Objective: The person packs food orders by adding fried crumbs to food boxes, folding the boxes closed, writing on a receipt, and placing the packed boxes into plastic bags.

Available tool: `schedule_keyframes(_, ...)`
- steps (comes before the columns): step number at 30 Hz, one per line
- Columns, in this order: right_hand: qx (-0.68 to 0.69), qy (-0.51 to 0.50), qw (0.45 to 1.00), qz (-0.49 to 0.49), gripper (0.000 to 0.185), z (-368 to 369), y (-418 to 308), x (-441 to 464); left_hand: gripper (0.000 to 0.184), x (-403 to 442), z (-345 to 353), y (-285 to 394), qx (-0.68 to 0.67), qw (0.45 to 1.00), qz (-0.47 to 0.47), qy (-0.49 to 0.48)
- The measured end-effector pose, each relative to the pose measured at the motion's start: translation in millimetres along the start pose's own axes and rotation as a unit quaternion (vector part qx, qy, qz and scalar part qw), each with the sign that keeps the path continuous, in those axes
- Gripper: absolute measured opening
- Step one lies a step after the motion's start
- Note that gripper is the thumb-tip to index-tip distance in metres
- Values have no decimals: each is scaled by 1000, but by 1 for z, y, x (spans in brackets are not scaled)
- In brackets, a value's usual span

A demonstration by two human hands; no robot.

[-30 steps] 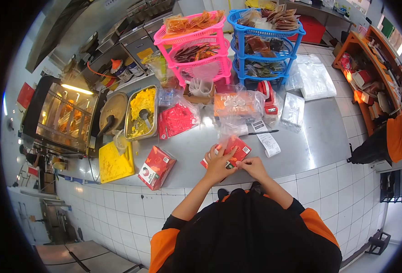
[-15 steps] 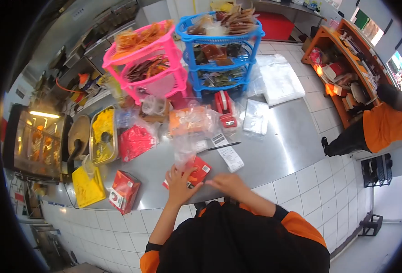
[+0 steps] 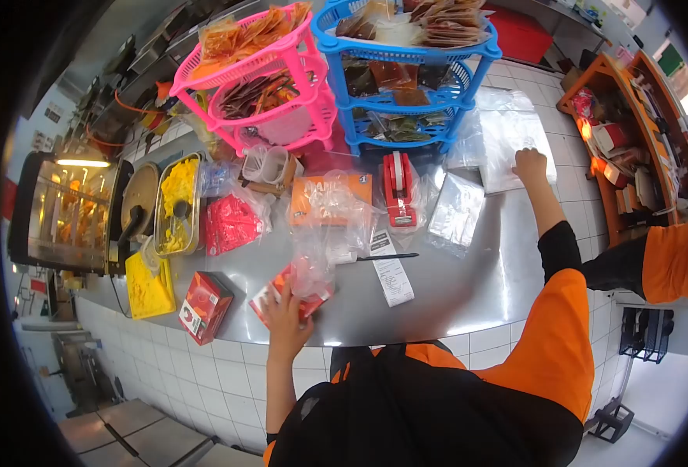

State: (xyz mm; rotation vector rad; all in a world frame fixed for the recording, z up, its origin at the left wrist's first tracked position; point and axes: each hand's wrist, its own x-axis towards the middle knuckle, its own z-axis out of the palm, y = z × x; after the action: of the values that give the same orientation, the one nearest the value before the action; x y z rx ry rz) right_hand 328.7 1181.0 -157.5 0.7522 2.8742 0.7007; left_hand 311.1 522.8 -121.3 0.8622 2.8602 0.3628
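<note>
My left hand (image 3: 286, 319) grips a red printed cardboard box (image 3: 262, 300) near the front edge of the steel table, its fingers over the top. A crumpled clear plastic bag (image 3: 310, 268) lies partly across that box. At the far right, my right hand (image 3: 531, 165) is closed at the edge of a stack of clear plastic bags (image 3: 507, 132); its fingertips are hard to see. Another red box (image 3: 205, 307) stands apart to the left. Behind the held box are an orange box (image 3: 328, 191) under plastic and a red tape dispenser (image 3: 398, 187).
A pink rack (image 3: 254, 78) and a blue rack (image 3: 406, 86) hold packets. To the left are a metal tray (image 3: 194, 233) of yellow food and a yellow board (image 3: 149, 288). A pen (image 3: 391, 256) crosses a receipt (image 3: 393, 280). Another person (image 3: 675, 265) stands at the right.
My right hand has left the red box and reached far right to the plastic bag stack. My left hand stays on the box, which now sits tilted and slightly further left.
</note>
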Motion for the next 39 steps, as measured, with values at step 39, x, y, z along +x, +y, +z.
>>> schedule_keyframes(39, 515, 158, 819, -196, 33, -217, -169, -285, 42, 3, -46, 138, -272, 908, 151, -281)
